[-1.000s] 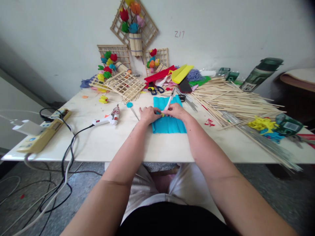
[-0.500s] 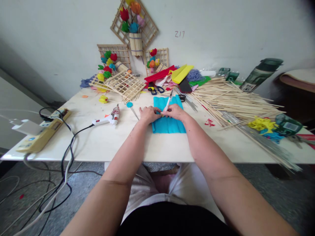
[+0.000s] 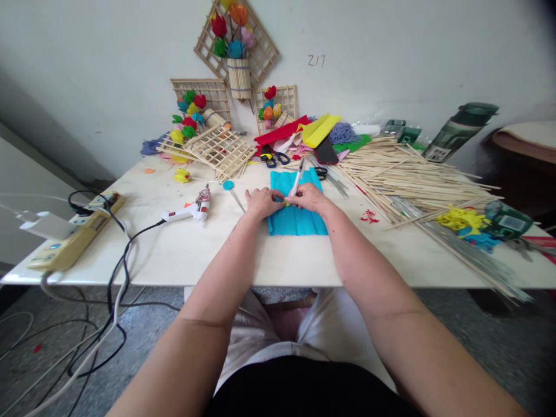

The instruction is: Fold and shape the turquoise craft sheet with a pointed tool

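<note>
Both hands meet over the blue sheet (image 3: 297, 221), which lies flat on the worktop (image 3: 217, 255) near the front edge, straight ahead of the person. Its folds run away from the person.

The right hand (image 3: 311, 198) is closed on a white pen (image 3: 297, 178). The fingers clamp it low on the barrel. The pen's long axis runs up and away from the hand, leaning slightly right, with the tip down at the sheet.

The left hand (image 3: 260, 202) rests palm down on the sheet's left edge, fingers drawn together and pointing right toward the pen tip. A small yellow piece (image 3: 286, 202) sits between the two hands, touching or just beside the fingertips of both. Whether the left fingers grip it or only press it down cannot be told.

Both forearms reach forward and converge, wrists low over the worktop.

A glue gun (image 3: 187, 212) lies well to the left of the left hand. A heap of sticks (image 3: 403, 174) lies to the right.
</note>
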`<state>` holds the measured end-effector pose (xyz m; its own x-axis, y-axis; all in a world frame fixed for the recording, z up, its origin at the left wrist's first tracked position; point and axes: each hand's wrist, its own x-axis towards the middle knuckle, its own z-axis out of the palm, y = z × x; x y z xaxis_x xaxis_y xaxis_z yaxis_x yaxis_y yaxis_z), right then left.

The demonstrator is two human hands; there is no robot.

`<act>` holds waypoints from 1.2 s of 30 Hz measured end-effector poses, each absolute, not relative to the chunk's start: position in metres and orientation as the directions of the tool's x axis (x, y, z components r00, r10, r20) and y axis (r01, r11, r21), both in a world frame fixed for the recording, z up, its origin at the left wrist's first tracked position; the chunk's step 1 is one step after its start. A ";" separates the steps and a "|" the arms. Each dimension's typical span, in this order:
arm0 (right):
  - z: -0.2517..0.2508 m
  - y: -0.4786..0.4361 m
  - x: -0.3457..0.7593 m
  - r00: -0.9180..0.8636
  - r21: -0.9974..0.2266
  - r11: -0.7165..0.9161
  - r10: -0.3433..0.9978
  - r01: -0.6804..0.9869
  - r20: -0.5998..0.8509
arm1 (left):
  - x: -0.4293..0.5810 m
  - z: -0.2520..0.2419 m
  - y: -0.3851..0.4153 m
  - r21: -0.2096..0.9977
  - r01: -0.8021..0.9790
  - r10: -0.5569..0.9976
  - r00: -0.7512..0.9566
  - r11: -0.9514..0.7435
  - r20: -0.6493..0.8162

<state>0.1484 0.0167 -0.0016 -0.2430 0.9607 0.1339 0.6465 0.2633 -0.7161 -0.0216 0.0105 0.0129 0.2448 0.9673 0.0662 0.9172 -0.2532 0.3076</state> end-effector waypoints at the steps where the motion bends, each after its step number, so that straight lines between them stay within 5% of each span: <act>1: -0.002 0.017 0.149 -0.243 -0.716 0.265 0.960 0.646 0.137 | -0.022 0.013 0.011 0.308 0.917 0.967 0.245 -0.254 0.068; 11: 0.006 0.012 0.146 -0.064 -0.841 0.170 0.985 0.514 0.160 | -0.019 0.012 0.008 0.285 0.914 0.957 0.267 -0.290 0.117; 17: -0.001 0.021 0.152 -0.002 -0.793 0.122 0.989 0.597 0.150 | -0.014 0.011 0.004 0.279 0.914 0.948 0.243 -0.296 0.207; 28: 0.002 0.020 0.154 0.018 -0.777 0.109 0.988 0.620 0.153 | -0.014 0.007 0.014 0.417 0.883 0.977 0.182 -0.214 0.115; 36: 0.002 0.021 0.154 0.002 -0.783 0.117 0.989 0.611 0.150 | -0.017 0.017 0.015 0.504 0.827 0.945 0.095 -0.249 0.312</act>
<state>0.1537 0.0206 0.0015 0.0016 0.9888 0.1495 0.6112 0.1174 -0.7827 -0.0169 0.0152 0.0171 0.0948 0.9454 0.3117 0.8269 -0.2491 0.5042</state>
